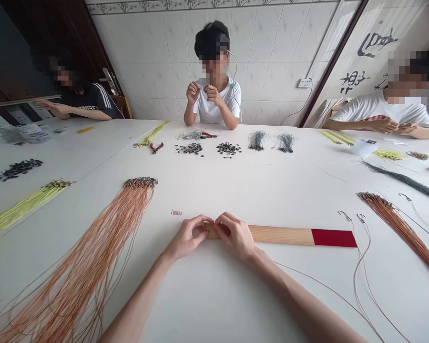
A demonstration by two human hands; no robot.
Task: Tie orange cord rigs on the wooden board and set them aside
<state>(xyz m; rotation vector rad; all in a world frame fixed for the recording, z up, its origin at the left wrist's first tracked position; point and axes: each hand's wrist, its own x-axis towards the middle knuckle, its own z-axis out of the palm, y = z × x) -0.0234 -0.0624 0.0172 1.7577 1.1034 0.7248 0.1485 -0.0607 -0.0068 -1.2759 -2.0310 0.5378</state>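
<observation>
A flat wooden strip (282,234) with a dark red end (334,238) lies across the white table in front of me. My left hand (189,236) is closed at the strip's left end, thumb and fingertips brought together there. Right beside it, my right hand (234,236) pinches over the same end, its fingertips almost meeting the left ones. What sits between the fingers is too small to make out. A thin pale line (318,280) emerges from under my right forearm. Fish hooks (360,218) on pale lines lie past the red end.
Orange lines with dark hooks (140,183) spread at left, beside yellow lines (28,205). Another orange bundle (400,228) lies at right. A small printed label (176,212) is near my left hand. Pliers (156,148) and black piles (229,149) lie farther back. Three people sit around the table.
</observation>
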